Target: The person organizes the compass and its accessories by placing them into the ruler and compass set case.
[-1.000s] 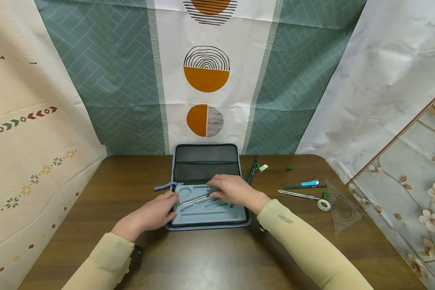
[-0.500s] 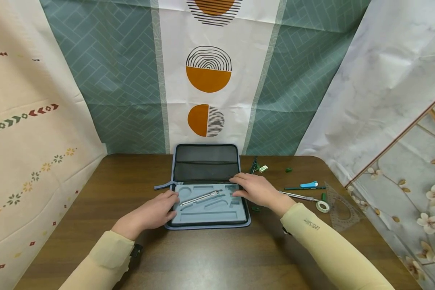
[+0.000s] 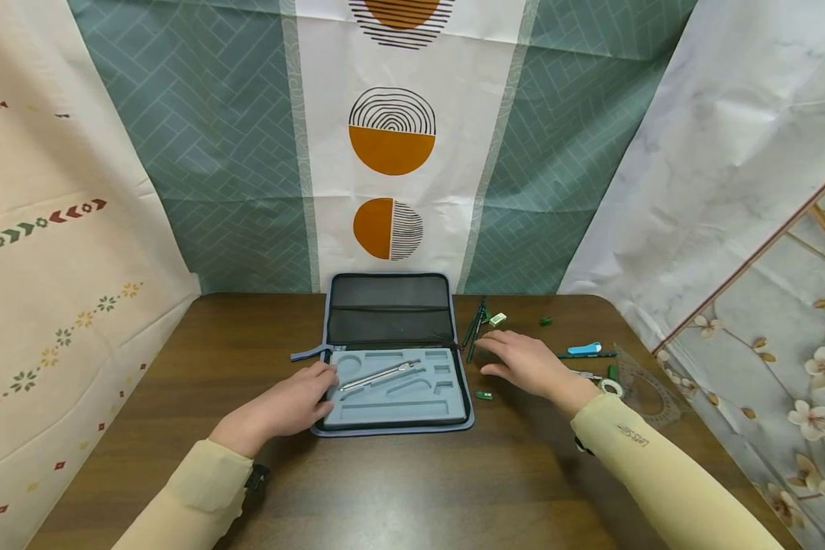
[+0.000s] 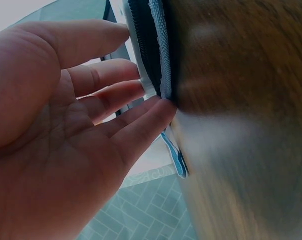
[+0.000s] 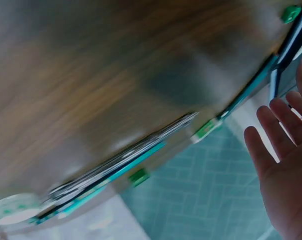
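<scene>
Tabletop (image 3: 399, 489) of brown wood beneath case (image 3: 393, 296), teal-and-white cloth (image 3: 234, 153) behind

Soft glare on the tabletop (image 3: 392, 489)

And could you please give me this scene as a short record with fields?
zippered case: open on the wooden table
in the case: silver compass, lying aslant on the foam insert
left hand: touching the case's left edge
right hand: to the right of the case, holding nothing
just right of the case: dark pencils, white-and-green eraser
farther right: blue utility knife, clear set square
</scene>
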The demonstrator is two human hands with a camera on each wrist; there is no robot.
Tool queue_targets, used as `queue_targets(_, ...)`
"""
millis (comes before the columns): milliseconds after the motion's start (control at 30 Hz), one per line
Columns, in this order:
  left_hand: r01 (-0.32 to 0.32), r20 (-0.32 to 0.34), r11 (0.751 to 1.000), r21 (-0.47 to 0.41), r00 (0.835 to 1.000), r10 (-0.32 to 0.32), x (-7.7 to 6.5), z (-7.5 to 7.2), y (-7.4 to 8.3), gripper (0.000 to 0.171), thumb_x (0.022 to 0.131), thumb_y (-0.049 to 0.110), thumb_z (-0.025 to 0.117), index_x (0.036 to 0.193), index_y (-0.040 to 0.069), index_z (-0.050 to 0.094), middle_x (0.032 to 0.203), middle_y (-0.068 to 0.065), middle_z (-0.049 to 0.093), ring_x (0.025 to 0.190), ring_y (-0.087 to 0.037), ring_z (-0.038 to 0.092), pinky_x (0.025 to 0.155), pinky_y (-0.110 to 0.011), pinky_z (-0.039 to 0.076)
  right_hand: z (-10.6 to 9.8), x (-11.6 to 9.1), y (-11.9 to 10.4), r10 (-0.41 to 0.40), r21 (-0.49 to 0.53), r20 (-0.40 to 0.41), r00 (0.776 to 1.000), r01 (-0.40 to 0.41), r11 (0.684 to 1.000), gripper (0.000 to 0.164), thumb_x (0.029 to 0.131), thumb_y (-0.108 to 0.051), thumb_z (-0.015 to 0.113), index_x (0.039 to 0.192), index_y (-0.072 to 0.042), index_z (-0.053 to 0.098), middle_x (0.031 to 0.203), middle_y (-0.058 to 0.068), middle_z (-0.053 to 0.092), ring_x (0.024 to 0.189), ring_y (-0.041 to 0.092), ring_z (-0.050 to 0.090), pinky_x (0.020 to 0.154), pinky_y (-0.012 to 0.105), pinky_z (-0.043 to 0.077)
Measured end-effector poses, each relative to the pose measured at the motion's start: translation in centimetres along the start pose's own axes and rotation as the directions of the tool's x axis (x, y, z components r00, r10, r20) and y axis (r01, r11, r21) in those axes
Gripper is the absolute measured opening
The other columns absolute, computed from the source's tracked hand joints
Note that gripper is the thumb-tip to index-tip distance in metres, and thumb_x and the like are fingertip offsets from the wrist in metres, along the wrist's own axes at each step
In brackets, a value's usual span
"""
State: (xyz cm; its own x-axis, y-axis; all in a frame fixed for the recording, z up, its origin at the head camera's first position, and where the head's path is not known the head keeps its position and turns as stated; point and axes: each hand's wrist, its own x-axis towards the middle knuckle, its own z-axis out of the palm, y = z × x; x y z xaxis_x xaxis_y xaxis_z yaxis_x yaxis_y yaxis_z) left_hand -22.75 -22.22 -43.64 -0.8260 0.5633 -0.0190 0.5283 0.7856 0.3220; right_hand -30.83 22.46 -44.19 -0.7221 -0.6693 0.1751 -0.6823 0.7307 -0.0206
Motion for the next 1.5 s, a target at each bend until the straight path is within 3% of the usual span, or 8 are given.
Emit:
queue_targets(733,0.023,0.005,1.000,0.012,1.000,-0.023,-0.1,-0.1,0.4,0.038,0.106,0.013,0.074,0.139,-0.005,0.065,0.149,-0.026,0.058,0.137,-0.044,0.058,0.111,-0.059,0.051,-0.5,-7.3,5.8,0.081,-0.042,-0.011,0.997,-0.081,0.996,0.056,0.093,-0.025,0.090,0.140,-0.001,0.070,0.130,0.012,0.072,0.112,0.035,0.073,0.091,0.053,0.061)
queue_targets(1133,0.016,0.000,1.000,0.003,1.000,-0.016,0.1,0.2,0.1,0.038,0.106,0.012,0.074,0.139,-0.005,0.065,0.148,-0.026,0.058,0.137,-0.043,0.058,0.111,-0.059,0.051,-0.9,-9.6,7.4,0.143,-0.084,-0.014,0.990,-0.143,0.986,0.041,0.088,-0.020,0.094,0.123,-0.007,0.077,0.105,0.002,0.072,0.089,0.022,0.072,0.070,0.042,0.061)
queue_targets(1367,-0.030,-0.032,0.999,0.014,0.999,0.030,0.0,0.5,-0.5,0.036,0.106,0.013,0.072,0.136,-0.007,0.065,0.145,-0.028,0.059,0.133,-0.045,0.059,0.107,-0.064,0.052,-1.1,-10.1,7.7,0.164,-0.096,0.001,0.986,-0.163,0.982,0.030,0.088,-0.019,0.093,0.114,-0.010,0.080,0.108,0.004,0.074,0.089,0.027,0.076,0.072,0.045,0.063)
queue_targets(1500,-0.005,-0.018,1.000,-0.011,1.000,0.005,0.0,0.4,-0.3,0.036,0.107,0.011,0.071,0.137,-0.007,0.064,0.148,-0.028,0.057,0.136,-0.046,0.057,0.111,-0.061,0.050,-1.2,-10.2,7.7,0.172,-0.109,0.005,0.985,-0.171,0.979,0.028,0.088,-0.018,0.093,0.112,-0.011,0.081,0.114,0.010,0.076,0.093,0.030,0.077,0.075,0.047,0.063)
